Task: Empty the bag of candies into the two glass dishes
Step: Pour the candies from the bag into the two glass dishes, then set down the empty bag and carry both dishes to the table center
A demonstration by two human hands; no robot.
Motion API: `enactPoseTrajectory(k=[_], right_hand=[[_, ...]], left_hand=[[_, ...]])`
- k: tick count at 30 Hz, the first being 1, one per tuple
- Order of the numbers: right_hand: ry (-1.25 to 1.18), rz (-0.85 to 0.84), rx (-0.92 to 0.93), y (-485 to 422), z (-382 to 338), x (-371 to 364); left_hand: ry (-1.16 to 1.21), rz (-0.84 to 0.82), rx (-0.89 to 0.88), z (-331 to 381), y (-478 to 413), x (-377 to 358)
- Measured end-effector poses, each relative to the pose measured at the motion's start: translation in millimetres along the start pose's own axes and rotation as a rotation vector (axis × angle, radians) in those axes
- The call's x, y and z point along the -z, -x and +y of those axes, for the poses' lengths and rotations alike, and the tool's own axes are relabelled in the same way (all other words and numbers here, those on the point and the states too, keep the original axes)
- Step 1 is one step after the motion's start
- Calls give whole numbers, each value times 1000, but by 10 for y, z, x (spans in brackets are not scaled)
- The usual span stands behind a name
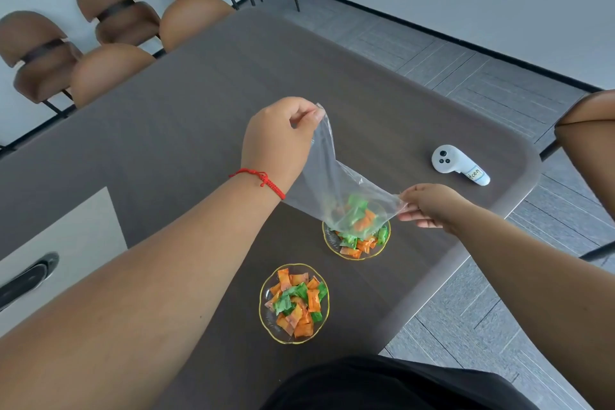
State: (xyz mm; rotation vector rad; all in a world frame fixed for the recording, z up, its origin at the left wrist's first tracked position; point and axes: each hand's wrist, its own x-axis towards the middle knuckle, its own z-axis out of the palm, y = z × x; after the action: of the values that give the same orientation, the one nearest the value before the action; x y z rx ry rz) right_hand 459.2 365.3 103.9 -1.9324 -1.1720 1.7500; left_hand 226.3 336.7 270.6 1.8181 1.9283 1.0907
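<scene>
Dark bench (pixel 186 116): your left hand (pixel 276 140) and right hand (pixel 432 206) each have fingers pinching the bag (pixel 336 183), tilted over the far dish (pixel 332 245); near dish (pixel 266 319) full of candies (pixel 296 303).

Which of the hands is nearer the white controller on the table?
Right. The right hand pinches the bag corner just below and left of the white controller in the picture. The left hand holds the bag's upper end, farther off to the left.
</scene>
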Motion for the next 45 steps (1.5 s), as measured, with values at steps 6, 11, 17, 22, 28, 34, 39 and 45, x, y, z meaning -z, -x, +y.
enactPoseTrajectory(k=[6, 11, 17, 22, 28, 34, 39, 45], right_hand=[[13, -19, 35, -38, -121, -80], [38, -103, 74, -47, -418, -241], [37, -114, 169, -221, -872, -590], [43, -132, 242, -417, -1087, -838], [112, -112, 280, -796, -1083, -1010], [202, -128, 216, -1199, -851, -1049], [350, -90, 234, -1416, -647, -1114], [474, -67, 277, -1619, -467, -1201]], left_hand=[[-159, 40, -76, -348, 54, 295], [-226, 84, 73, -878, 120, 709], [-200, -9, 230, -1368, 385, 1132], [-216, -111, 324, -1664, 699, 1191], [-335, -220, 403, -2114, 808, 885], [-414, -268, 439, -2449, 1074, 342], [-455, -359, 520, -2657, 1322, -28], [-464, -524, 692, -2825, 1515, -353]])
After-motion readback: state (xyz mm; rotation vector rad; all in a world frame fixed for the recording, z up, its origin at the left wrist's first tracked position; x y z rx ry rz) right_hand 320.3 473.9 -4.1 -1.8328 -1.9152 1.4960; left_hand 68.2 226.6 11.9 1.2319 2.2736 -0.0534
